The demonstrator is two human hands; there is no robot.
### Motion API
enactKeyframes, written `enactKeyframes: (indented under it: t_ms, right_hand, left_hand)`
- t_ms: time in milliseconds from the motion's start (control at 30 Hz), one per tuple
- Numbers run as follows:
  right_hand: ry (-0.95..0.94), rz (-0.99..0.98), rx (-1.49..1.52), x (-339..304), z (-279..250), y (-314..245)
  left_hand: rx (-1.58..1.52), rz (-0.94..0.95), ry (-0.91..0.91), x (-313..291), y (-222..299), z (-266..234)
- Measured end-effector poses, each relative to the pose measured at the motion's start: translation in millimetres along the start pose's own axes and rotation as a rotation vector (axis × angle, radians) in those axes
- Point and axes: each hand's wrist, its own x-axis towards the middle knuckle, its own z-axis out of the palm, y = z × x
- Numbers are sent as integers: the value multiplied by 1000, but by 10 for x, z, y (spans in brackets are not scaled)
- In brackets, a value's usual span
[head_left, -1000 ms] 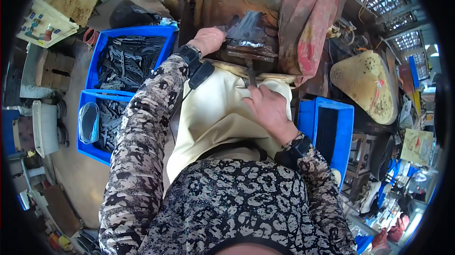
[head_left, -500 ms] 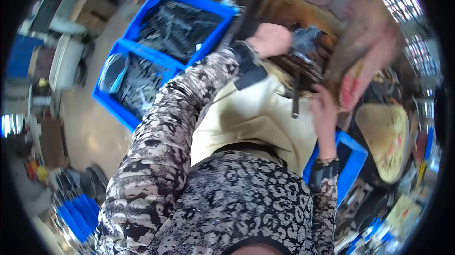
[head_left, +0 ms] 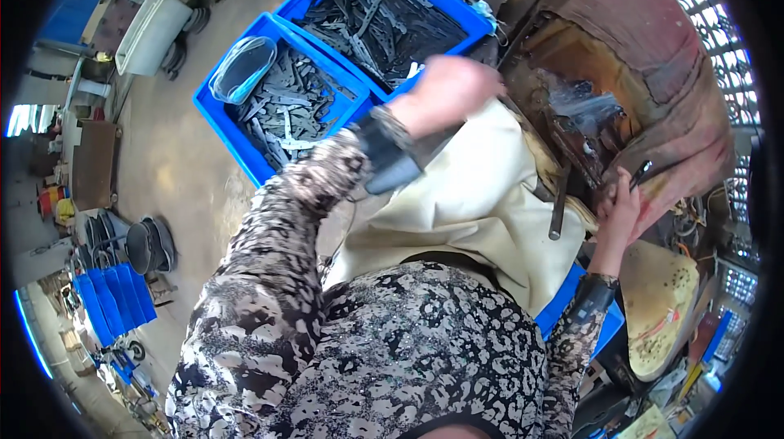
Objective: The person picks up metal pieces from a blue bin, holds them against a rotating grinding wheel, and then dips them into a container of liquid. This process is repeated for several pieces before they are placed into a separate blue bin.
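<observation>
My left hand (head_left: 453,96) is blurred by motion, near the front corner of the blue crate (head_left: 482,28) that holds dark flat metal strips (head_left: 359,18). Whether its fingers hold anything is not clear. To the right, my right hand (head_left: 618,212) is at the edge of a reddish cloth cover, its fingers closed on a small dark metal piece (head_left: 643,171). Between the hands stands a greasy machine (head_left: 584,153) with crumpled clear plastic (head_left: 592,104) on it. A metal rod (head_left: 559,209) sticks out of it towards me. A cream apron (head_left: 457,202) covers my lap.
A second blue crate (head_left: 219,138) with grey metal strips and a clear plastic-wrapped bundle (head_left: 242,70) stands front left. The reddish cloth (head_left: 645,22) hangs around the machine. A stained yellowish pad (head_left: 661,300) and a blue bin (head_left: 563,300) are at right.
The view has shifted, so the crates and machine lie differently in it. My left hand has moved away from the machine, towards the crates. A dark piece now shows in my right fingers.
</observation>
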Motion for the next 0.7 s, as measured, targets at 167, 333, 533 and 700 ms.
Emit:
enactKeyframes:
  t_ms: [167, 333, 533, 700]
  right_hand:
    - [209, -127, -249, 111, -349, 317]
    - [232, -342, -337, -35, -591, 857]
    - [85, -116, -132, 104, -276, 460]
    - [9, -72, 100, -19, -424, 334]
  left_hand:
    - [146, -664, -74, -758, -1050, -479]
    - [292, -727, -169, -992, -1654, -279]
    - [402, -592, -301, -1079, -2788, 168]
    - [392, -540, -360, -1091, -3100, 537]
